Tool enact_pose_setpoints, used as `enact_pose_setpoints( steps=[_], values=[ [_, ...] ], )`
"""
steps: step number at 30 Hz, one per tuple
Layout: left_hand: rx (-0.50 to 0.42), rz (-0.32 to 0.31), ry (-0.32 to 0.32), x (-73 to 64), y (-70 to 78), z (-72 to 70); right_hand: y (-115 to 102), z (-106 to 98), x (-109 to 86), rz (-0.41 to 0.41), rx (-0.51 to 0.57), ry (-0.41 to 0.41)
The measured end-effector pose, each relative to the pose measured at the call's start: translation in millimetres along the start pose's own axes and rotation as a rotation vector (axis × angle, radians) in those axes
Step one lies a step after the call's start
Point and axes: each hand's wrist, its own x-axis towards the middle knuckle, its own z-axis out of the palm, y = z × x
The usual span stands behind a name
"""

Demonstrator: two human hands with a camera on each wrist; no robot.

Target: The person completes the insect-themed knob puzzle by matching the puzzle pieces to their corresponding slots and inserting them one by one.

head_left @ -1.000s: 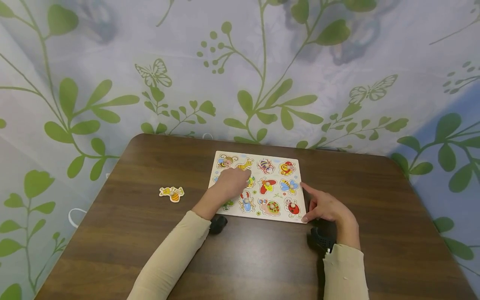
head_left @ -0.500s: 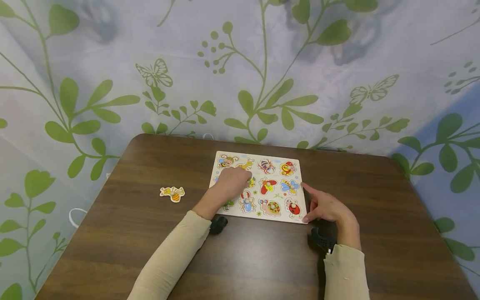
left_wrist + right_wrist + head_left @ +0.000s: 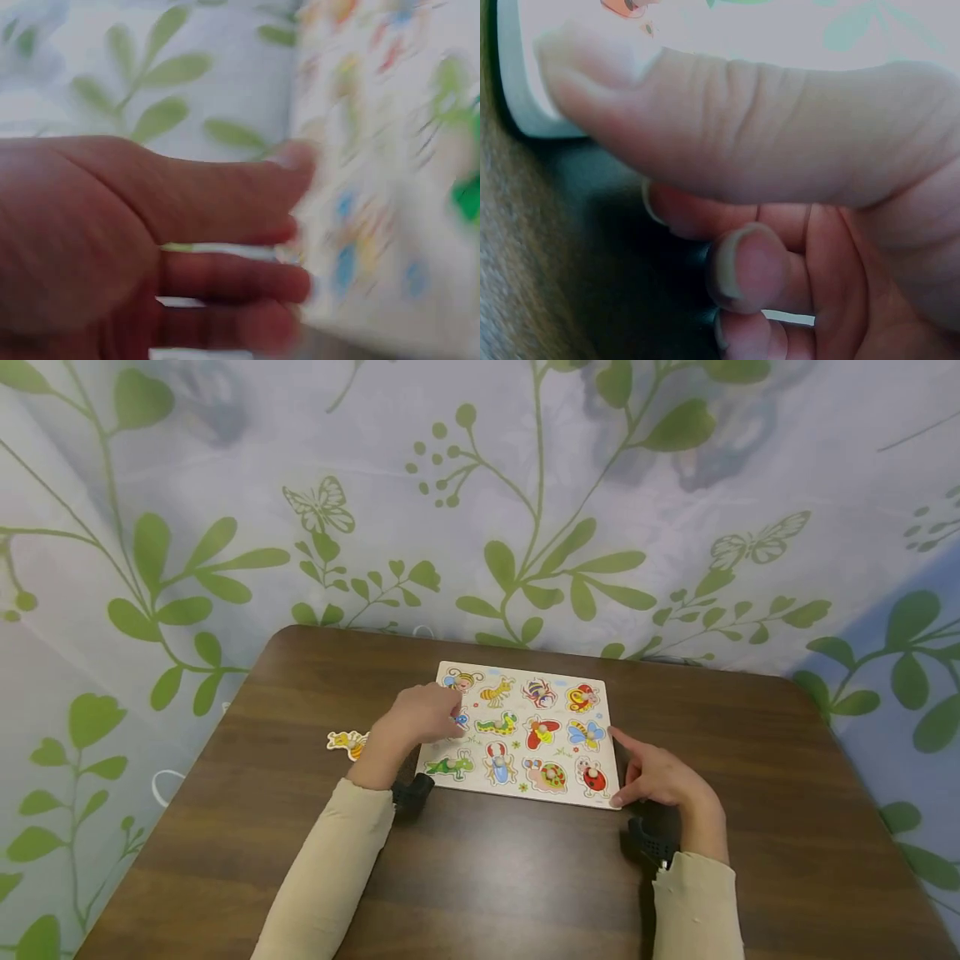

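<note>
A pale wooden knob puzzle board [image 3: 520,682] with several painted insect pieces lies on the table. My left hand [image 3: 416,714] hovers over its left edge, hiding part of the left column. In the left wrist view the thumb [image 3: 225,196] and fingers reach toward the blurred board, with nothing seen between them. One loose orange-striped insect piece [image 3: 344,742] sits left of the board, partly behind my left hand. My right hand [image 3: 660,777] touches the board's right edge with a straight index finger, and its thumb [image 3: 727,131] rests on the near right corner; the other fingers are bent beside it.
The brown wooden table [image 3: 510,877] reaches back to a hanging cloth [image 3: 390,452] printed with green leaves and butterflies. A dark wrist device [image 3: 412,795] sits under the left wrist, another device [image 3: 651,841] under the right one.
My left hand has moved left from the board's middle, uncovering the green caterpillar and grasshopper pieces, and now partly covers the loose piece. The right hand stays at the board's edge. The head view shifted slightly.
</note>
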Motion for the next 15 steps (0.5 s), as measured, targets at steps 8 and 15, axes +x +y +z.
enact_pose_setpoints(
  steps=[8,15],
  values=[
    [-0.069,-0.299,-0.093,-42.0,-80.6,-24.5,-0.4,2.9,0.9,-0.007,0.016,-0.011],
    [-0.170,-0.371,-0.212,-49.7,-110.3,-19.2,-0.6,1.4,-0.4,-0.007,0.007,-0.007]
  ],
)
